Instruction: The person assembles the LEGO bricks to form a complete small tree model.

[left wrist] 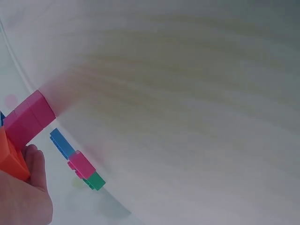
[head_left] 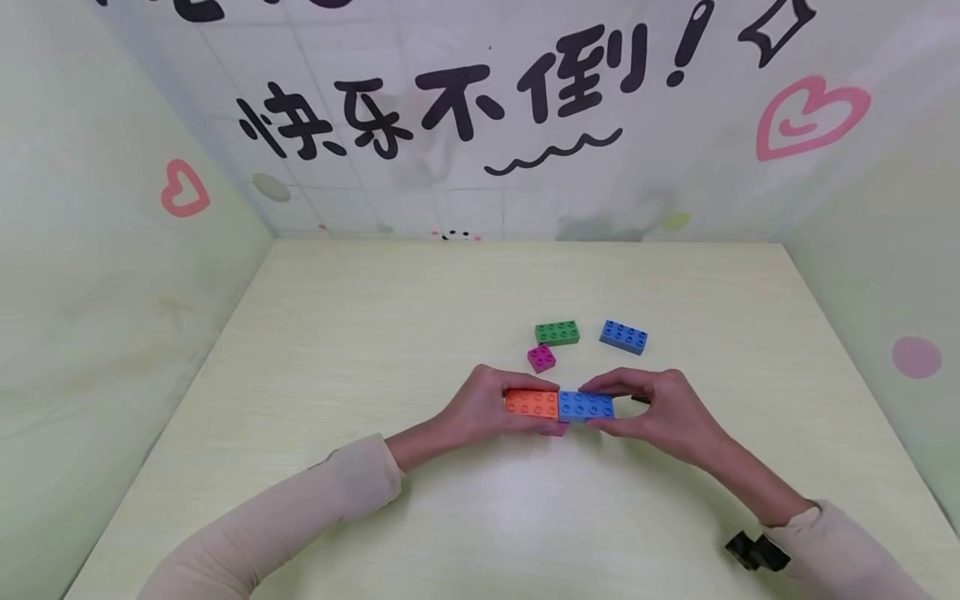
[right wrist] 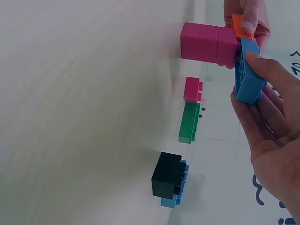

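I see the left hand (head_left: 482,408) pinch an orange plastic studded brick (head_left: 532,404), the right hand (head_left: 666,418) a blue plastic studded brick (head_left: 586,406), by long sides, probably to leave studs free. Both meet end to end over a magenta plastic column (right wrist: 208,43), likely their support.

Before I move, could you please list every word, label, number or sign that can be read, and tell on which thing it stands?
"快乐不倒!": black characters on the white printed back wall.
Other black characters at the top edge: cut off, not readable.
Coloured studded plastic bricks: no readable text.
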`<state>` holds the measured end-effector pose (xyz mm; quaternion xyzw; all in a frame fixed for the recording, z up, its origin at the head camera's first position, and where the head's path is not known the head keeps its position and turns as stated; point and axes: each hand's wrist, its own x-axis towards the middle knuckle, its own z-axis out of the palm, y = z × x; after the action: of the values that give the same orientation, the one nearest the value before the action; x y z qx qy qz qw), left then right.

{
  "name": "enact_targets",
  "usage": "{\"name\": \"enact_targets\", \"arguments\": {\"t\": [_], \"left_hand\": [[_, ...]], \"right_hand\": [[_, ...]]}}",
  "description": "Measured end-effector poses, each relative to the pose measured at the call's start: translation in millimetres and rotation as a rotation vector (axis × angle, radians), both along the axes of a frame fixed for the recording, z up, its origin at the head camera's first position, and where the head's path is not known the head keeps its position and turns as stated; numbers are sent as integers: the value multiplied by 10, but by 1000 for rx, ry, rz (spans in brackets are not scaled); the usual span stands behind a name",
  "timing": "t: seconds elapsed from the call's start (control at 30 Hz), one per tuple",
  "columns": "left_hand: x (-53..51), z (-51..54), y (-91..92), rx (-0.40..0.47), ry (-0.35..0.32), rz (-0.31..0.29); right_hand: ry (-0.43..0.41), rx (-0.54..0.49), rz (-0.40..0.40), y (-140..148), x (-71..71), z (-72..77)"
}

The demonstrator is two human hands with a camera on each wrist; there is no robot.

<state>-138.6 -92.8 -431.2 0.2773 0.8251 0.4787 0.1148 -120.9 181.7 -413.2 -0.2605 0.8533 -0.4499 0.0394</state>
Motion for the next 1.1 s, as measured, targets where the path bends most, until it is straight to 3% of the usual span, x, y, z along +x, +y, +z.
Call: {"name": "enact_targets", "arguments": {"t": [0.3, 0.67, 1.1], "left_hand": [[-12, -13, 110, 27, -11, -20], [-18, -8, 141, 53, -110, 26], [10, -40, 143, 43, -140, 70]], "right_hand": [[-21, -9, -16, -31, 13, -25], [-23, -11, -43, -25, 27, -31], [-46, -19, -55, -22, 15, -88]]}}
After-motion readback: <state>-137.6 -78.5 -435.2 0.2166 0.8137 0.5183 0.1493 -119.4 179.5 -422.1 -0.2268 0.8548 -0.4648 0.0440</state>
